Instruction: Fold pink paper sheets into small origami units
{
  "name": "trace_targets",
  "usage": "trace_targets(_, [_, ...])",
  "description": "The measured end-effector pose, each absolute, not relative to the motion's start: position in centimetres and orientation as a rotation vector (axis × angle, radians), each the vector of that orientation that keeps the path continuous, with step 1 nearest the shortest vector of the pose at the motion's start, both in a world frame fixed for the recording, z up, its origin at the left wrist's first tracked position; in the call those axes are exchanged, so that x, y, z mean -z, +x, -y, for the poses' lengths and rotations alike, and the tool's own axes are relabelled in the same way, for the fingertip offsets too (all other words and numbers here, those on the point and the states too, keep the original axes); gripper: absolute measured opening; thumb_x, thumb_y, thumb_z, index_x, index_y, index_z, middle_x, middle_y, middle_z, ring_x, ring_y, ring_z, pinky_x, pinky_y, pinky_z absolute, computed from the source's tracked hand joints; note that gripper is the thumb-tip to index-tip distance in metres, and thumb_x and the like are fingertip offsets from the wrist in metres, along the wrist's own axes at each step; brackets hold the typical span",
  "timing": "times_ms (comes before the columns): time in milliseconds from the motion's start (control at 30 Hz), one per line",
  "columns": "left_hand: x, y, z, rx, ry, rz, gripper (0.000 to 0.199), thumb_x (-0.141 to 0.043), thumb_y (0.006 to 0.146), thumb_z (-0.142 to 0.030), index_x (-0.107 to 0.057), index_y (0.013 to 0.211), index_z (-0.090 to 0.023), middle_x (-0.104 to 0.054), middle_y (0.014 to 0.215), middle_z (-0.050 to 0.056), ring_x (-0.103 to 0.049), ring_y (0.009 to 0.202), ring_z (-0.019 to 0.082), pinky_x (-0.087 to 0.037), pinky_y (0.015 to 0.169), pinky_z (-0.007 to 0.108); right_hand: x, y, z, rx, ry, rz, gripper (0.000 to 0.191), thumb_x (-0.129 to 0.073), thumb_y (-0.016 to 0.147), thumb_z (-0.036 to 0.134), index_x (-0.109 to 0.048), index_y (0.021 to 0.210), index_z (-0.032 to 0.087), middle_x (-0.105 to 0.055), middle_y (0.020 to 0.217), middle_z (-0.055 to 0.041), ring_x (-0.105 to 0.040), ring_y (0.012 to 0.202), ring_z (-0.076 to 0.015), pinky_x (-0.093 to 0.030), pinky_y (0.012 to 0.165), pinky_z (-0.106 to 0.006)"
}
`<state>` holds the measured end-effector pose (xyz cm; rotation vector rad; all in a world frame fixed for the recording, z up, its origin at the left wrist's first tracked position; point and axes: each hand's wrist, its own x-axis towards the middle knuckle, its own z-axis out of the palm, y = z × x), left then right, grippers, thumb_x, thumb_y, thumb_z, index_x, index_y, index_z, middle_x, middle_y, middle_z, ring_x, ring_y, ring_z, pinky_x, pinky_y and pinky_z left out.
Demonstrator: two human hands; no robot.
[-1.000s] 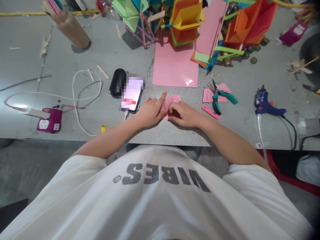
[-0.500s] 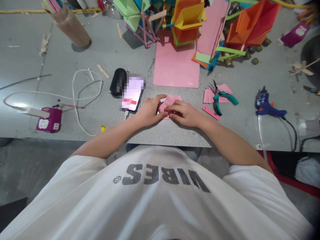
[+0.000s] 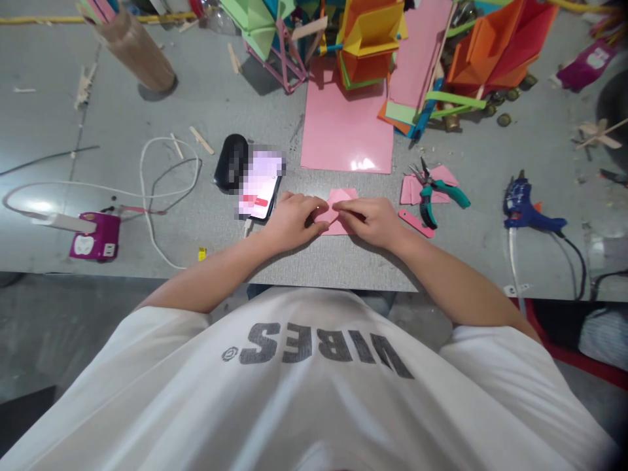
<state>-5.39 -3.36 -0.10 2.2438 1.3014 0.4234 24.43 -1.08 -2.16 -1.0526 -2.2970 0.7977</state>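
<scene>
A small piece of pink paper (image 3: 345,195), partly folded, lies on the grey table between my hands. My left hand (image 3: 293,221) grips its left side, fingertips and thumb close together on the paper. From the other side, my right hand (image 3: 371,221) pinches the paper near its middle, fingers bent and thumb below. Both hands partly cover the paper, so its full outline is hidden. To the right lie pliers (image 3: 428,193) with teal handles, on top of several pink paper pieces (image 3: 444,175). A flat pink stick (image 3: 416,223) rests just below them.
A phone (image 3: 261,183) and a black case (image 3: 231,162) lie left of my hands. Ahead is a large pink sheet (image 3: 346,131), with orange folded paper (image 3: 478,62) beyond it. A blue glue gun (image 3: 527,209) sits at right, a purple adapter (image 3: 101,235) at left.
The raised pink paper has been pressed flatter onto the table. My right hand's fingers have shifted slightly, and more of the paper's upper right shows.
</scene>
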Motion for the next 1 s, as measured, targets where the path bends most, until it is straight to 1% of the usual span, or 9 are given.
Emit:
trace_targets(100, [0.1,-5.4,3.5,-0.407,2.298,-1.275,0.022,-0.079,0.122,-0.040,-0.091,0.133,-0.025,-0.091,0.122,0.011,-0.085,0.125,0.039,-0.055,0.119,0.058,2.2,24.5,1.1,-0.785,-1.147,2.248,0.044,-0.065,0.128,0.049,-0.102,0.133,0.026,-0.099,0.119,-0.0117,-0.091,0.105,-0.0361,-0.064,0.093,-0.048])
trace_targets(233, [0.3,-5.5,3.7,-0.433,2.304,-1.266,0.032,-0.071,0.126,-0.039,-0.095,0.143,-0.026,-0.089,0.126,0.013,-0.084,0.125,0.038,-0.054,0.120,0.059,2.0,24.1,1.3,-0.758,-1.237,2.211,0.038,-0.068,0.125,0.046,-0.100,0.119,0.026,-0.097,0.110,-0.0102,-0.088,0.097,-0.0333,-0.058,0.088,-0.046])
trace_targets(367, [0.2,-5.5,3.8,-0.417,2.290,-1.277,0.034,-0.075,0.124,-0.039,-0.092,0.150,-0.026,-0.090,0.126,0.012,-0.083,0.126,0.039,-0.054,0.119,0.057,1.7,23.8,1.3,-0.731,-1.311,2.183,0.034,-0.072,0.120,0.044,-0.090,0.098,0.025,-0.090,0.094,-0.0080,-0.080,0.087,-0.0298,-0.050,0.082,-0.044])
trace_targets(467, [0.2,-5.4,3.9,-0.416,2.285,-1.287,0.034,-0.078,0.122,-0.040,-0.091,0.151,-0.025,-0.090,0.126,0.012,-0.083,0.126,0.040,-0.054,0.119,0.057,1.6,23.6,1.3,-0.728,-1.345,2.171,0.035,-0.077,0.118,0.048,-0.081,0.090,0.026,-0.083,0.087,-0.0062,-0.074,0.083,-0.0279,-0.047,0.080,-0.044])
trace_targets(600, [0.5,-5.3,4.0,-0.441,2.288,-1.314,0.029,-0.081,0.120,-0.037,-0.092,0.145,-0.027,-0.087,0.126,0.012,-0.082,0.125,0.040,-0.053,0.120,0.059,1.5,23.5,1.3,-0.713,-1.333,2.182,0.028,-0.085,0.112,0.041,-0.075,0.090,0.026,-0.079,0.090,-0.0053,-0.071,0.085,-0.0272,-0.048,0.082,-0.043])
trace_targets(700, [0.6,-5.3,3.9,-0.449,2.284,-1.311,0.027,-0.085,0.117,-0.037,-0.094,0.141,-0.027,-0.086,0.126,0.011,-0.082,0.123,0.039,-0.053,0.121,0.060,1.3,23.5,1.3,-0.692,-1.290,2.195,0.013,-0.084,0.110,0.033,-0.081,0.100,0.026,-0.081,0.099,-0.0066,-0.072,0.090,-0.0281,-0.050,0.084,-0.043])
trace_targets(767, [0.7,-5.4,3.8,-0.446,2.280,-1.302,0.028,-0.089,0.115,-0.038,-0.094,0.140,-0.026,-0.085,0.125,0.011,-0.082,0.122,0.039,-0.053,0.121,0.059,1.3,23.5,1.3,-0.686,-1.278,2.211,0.007,-0.083,0.111,0.032,-0.085,0.106,0.026,-0.083,0.102,-0.0072,-0.073,0.092,-0.0286,-0.050,0.085,-0.043])
trace_targets(867, [0.8,-5.5,3.7,-0.452,2.290,-1.286,0.027,-0.090,0.116,-0.040,-0.095,0.138,-0.026,-0.085,0.124,0.011,-0.082,0.123,0.039,-0.053,0.121,0.060,1.2,23.5,1.4,-0.680,-1.304,2.243,0.010,-0.083,0.112,0.033,-0.086,0.106,0.026,-0.082,0.102,-0.0073,-0.072,0.093,-0.0289,-0.048,0.083,-0.043])
trace_targets(1000, [0.9,-5.6,3.8,-0.471,2.315,-1.267,0.024,-0.086,0.118,-0.039,-0.097,0.137,-0.029,-0.084,0.122,0.010,-0.081,0.121,0.038,-0.051,0.118,0.060,1.1,23.5,1.5,-0.654,-1.335,2.259,0.017,-0.084,0.112,0.033,-0.083,0.098,0.026,-0.079,0.097,-0.0068,-0.071,0.091,-0.0285,-0.044,0.081,-0.043])
